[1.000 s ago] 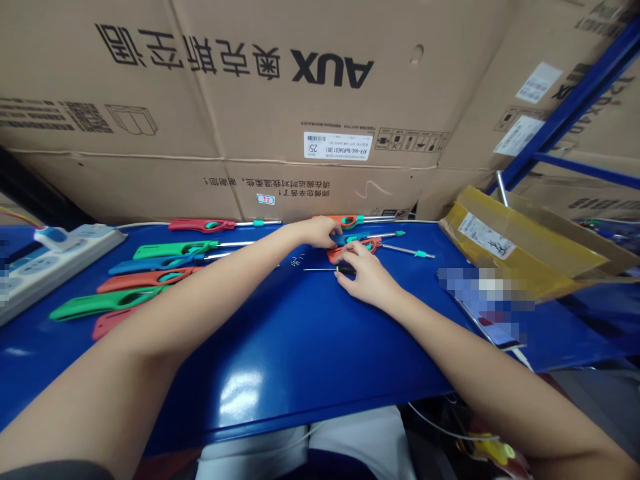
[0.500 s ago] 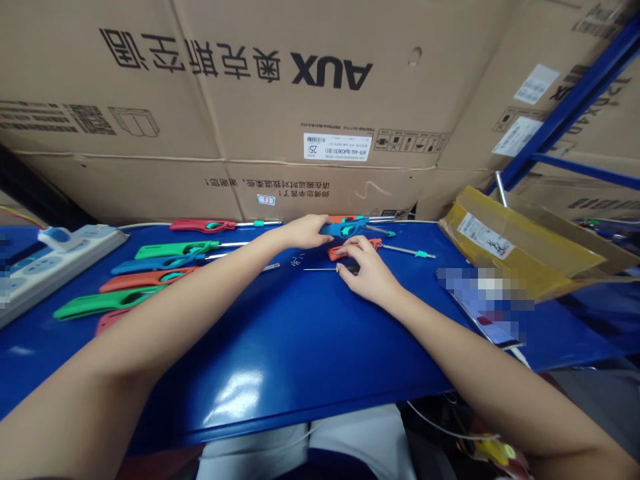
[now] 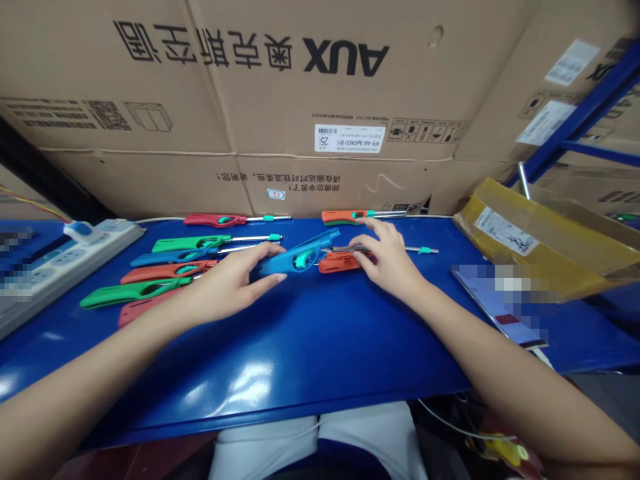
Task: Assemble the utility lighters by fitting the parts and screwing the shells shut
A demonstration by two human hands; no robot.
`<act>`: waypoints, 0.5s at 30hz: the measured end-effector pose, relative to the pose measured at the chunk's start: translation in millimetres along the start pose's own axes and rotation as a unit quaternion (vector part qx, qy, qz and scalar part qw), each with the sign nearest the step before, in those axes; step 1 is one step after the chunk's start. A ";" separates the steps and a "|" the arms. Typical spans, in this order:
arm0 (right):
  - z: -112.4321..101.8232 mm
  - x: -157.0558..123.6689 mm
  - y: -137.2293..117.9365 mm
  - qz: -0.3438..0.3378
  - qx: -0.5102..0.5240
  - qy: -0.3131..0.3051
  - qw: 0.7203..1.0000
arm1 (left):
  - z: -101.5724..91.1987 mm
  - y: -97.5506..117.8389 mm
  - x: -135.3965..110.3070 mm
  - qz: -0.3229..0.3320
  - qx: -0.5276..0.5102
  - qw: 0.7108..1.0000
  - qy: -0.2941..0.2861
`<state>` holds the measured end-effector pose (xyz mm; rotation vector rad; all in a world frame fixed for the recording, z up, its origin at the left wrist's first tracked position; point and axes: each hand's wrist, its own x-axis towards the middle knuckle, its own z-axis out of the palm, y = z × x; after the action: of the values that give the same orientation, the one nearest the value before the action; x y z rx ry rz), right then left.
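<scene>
A blue utility lighter [image 3: 287, 262] is in my left hand [image 3: 237, 283], its handle raised off the table and pointing right. The fingers of my right hand [image 3: 387, 252] close on the lighter's thin metal tube [image 3: 345, 249], just past the handle. Beneath that hand an orange lighter [image 3: 337, 264] lies on the table, partly covered by my fingers; its tube sticks out to the right. Behind my right hand rests another orange lighter [image 3: 343, 217], with a strip of green showing under it.
To the left lie several lighters: a far red one [image 3: 215, 220], green [image 3: 190, 243], blue and orange ones. A power strip [image 3: 65, 260] is at the left edge. At right are a phone [image 3: 500, 310] and a yellow-taped carton [image 3: 520, 240]; a large cardboard box [image 3: 260, 133] stands behind.
My left hand has lifted the blue lighter from beside the back orange one and brought it nearer and left. My right hand has moved from the table onto its tube.
</scene>
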<state>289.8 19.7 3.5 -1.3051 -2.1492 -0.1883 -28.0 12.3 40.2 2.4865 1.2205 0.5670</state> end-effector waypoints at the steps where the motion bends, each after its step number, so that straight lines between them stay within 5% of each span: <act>1: 1.0 0.0 -1.1 -0.008 0.003 0.003 1.000 | 3.2 0.0 -4.9 0.001 -0.002 1.000 0.010; 8: -11.9 2.5 -4.5 -0.050 0.007 0.077 0.996 | 25.3 -0.9 -14.9 0.003 0.047 0.998 -0.037; 10: -20.6 2.6 -6.3 -0.071 -0.016 0.035 0.997 | 26.6 -1.1 -17.1 0.028 0.063 0.995 -0.069; 15: -32.5 0.4 -12.1 -0.157 0.038 -0.180 0.970 | 24.2 2.1 -20.6 0.091 0.067 0.988 -0.109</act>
<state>293.3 0.4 32.1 -1.0079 -2.6387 0.0071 -26.5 -8.0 15.7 2.7074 0.9848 0.2520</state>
